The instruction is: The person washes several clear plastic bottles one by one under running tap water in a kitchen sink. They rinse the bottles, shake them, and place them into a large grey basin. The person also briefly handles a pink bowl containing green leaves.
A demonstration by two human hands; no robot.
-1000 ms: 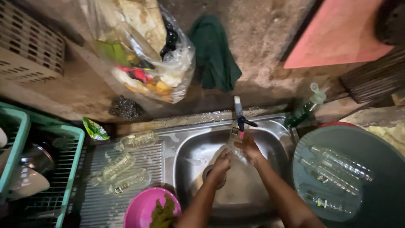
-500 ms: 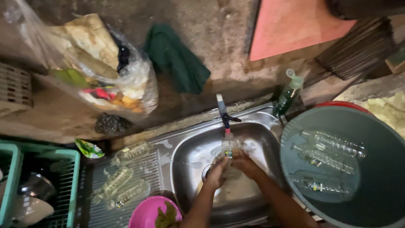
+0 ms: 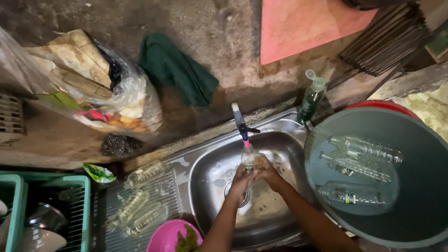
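Fingers (image 3: 243, 173) of both hands clasp clear bottle (image 3: 248, 157) between them under tap (image 3: 241, 122).

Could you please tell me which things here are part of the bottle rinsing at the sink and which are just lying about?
In use: left hand, right hand, clear bottle, tap, sink.

Lying about: green cloth, plastic bag, soap bottle, pink bowl.
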